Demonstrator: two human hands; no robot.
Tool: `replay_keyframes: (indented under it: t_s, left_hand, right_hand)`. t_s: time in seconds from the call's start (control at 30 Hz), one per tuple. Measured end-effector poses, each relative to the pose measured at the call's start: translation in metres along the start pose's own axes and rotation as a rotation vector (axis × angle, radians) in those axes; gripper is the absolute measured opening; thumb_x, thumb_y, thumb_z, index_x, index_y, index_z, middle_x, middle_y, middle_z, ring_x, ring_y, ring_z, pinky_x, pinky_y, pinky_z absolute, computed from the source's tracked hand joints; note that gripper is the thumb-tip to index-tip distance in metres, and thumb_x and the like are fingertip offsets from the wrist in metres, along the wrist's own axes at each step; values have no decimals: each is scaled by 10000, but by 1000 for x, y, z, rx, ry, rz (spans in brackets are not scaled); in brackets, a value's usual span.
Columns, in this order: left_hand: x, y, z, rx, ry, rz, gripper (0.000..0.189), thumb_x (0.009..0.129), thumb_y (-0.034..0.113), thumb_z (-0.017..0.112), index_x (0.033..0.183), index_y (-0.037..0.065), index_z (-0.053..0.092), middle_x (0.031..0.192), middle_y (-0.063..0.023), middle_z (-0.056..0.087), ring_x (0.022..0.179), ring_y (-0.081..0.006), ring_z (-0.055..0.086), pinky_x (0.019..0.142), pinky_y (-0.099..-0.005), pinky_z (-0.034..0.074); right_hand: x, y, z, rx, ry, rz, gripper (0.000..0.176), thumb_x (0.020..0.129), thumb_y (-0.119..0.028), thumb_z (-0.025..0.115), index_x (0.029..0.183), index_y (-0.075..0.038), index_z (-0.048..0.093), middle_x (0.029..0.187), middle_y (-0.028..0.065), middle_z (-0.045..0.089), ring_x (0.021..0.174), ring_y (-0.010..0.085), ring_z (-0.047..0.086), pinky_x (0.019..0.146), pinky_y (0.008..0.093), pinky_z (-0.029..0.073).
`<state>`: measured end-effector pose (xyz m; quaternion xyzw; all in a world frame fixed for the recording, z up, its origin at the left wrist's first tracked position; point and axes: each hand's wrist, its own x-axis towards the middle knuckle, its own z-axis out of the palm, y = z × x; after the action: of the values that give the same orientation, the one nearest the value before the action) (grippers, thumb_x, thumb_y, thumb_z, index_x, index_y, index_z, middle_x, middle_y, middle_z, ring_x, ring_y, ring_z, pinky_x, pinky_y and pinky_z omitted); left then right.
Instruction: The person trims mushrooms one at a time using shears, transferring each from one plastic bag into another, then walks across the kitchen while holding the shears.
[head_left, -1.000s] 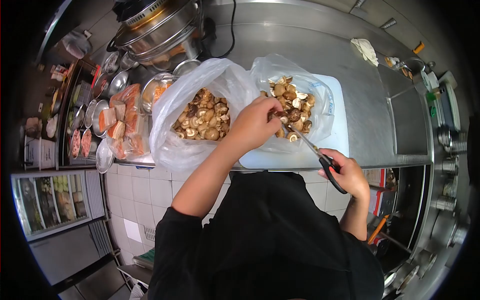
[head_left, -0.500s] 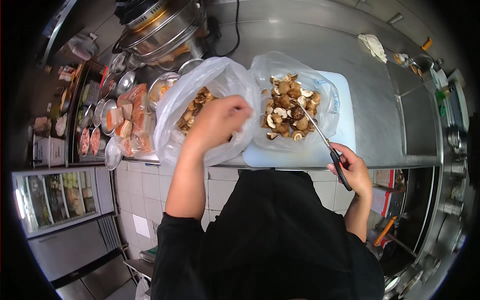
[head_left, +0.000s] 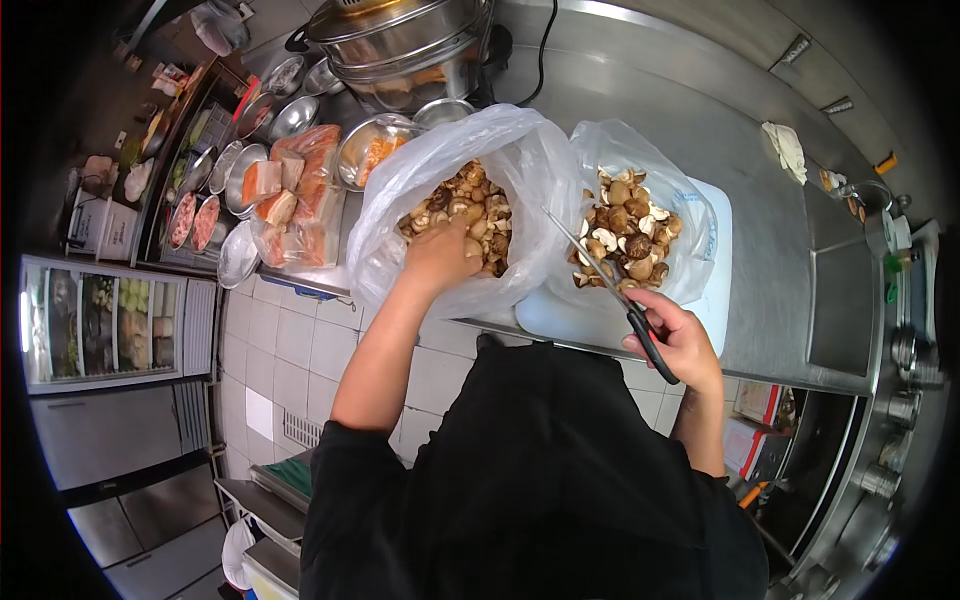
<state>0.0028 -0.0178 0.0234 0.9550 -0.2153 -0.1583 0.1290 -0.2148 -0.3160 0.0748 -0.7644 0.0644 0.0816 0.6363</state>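
Brown mushrooms [head_left: 492, 225] fill the lower part of a large open plastic bag [head_left: 375, 235] at the centre left. My left hand [head_left: 443, 255] reaches into that bag, its fingers among the mushrooms; whether they pinch one is hidden. To the right, a second clear bag [head_left: 690, 235] holds cut mushrooms [head_left: 635, 222] with some pale cut faces showing, and it rests on a white cutting board [head_left: 712, 300]. Black-handled scissors [head_left: 645, 335] are gripped in my right hand [head_left: 675, 340], their blades pointing up and left across the near side of the second bag.
Packed orange-pink meat or fish [head_left: 310, 200] and metal bowls [head_left: 295, 118] stand at the left. Behind the first bag is a large steel pot [head_left: 410, 60] beside a black cable. A pale glove or cloth [head_left: 785, 150] lies at the back right, near a sink [head_left: 845, 310].
My left hand has lowered into the mushrooms in the left bag. My right hand still holds the scissors, whose blades now point further left. The whole view has shifted and turned.
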Motion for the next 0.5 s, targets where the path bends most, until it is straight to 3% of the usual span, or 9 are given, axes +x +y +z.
replay_keyframes:
  t_s: [0.13,0.2,0.23,0.3,0.33,0.37,0.43,0.47,0.5]
  left_hand:
    - [-8,-11,-7,-127,125,-11,481,810,162,692,1255,22,571,1039,-121,677,983,-270,671,848,-358,524]
    - [-8,-25,-3,-717,90,86,389,843,-18,611,1226,15,554,1078,-71,634,971,-177,657,812,-298,532]
    - [-11,-26,-3,-714,96,89,389,843,-18,611,1226,15,554,1078,-71,634,971,-177,657,812,-298,532]
    - [-19,-23,0,-1356,69,181,403,860,-129,531,1233,24,538,1157,-58,597,1044,-139,634,844,-286,537]
    - [-22,-20,2,-1356,75,183,403,860,-129,531,1233,24,538,1157,-58,597,1044,-139,634,844,-286,537]
    - [-23,-17,5,-1396,114,193,442,856,-135,539,1265,32,527,1166,-66,597,1066,-155,632,868,-304,540]
    - [-25,-17,10,-1438,155,203,482,852,-141,546,1297,40,516,1175,-75,598,1088,-171,631,892,-322,542]
    - [-25,-18,13,-1417,139,227,485,866,-137,554,1311,50,519,1201,-62,585,1107,-146,622,881,-285,524]
    - [-26,-18,13,-1396,124,251,488,879,-134,563,1325,60,523,1227,-50,572,1126,-121,612,871,-249,505]
  right_hand:
    - [5,2,11,28,-3,50,592,831,-60,801,1377,-91,573,668,-96,429,620,33,370,592,200,296]
    - [6,2,15,64,-27,124,595,840,-65,794,1388,-97,563,734,-76,507,655,29,422,615,198,343]
    - [7,3,18,63,-26,118,595,840,-65,794,1388,-97,563,734,-76,507,655,29,422,615,198,343]
    - [10,4,28,4,-28,11,600,844,-59,788,1395,-87,550,890,-30,620,736,44,508,676,219,431]
    - [11,5,33,-52,-19,-46,586,844,-116,792,1381,-90,560,1083,48,693,833,107,627,759,270,508]
    - [14,6,38,-54,-22,-49,586,844,-116,792,1381,-90,560,1083,48,693,833,107,627,759,270,508]
    - [18,7,48,-344,52,-151,585,831,-178,797,1368,-106,576,1135,122,707,880,207,691,799,326,536]
    - [20,5,52,-370,74,-154,577,816,-224,795,1349,-130,596,1126,167,697,884,282,700,792,371,544]
    - [21,3,55,-372,73,-153,577,816,-224,795,1349,-130,596,1126,167,697,884,282,700,792,371,544]
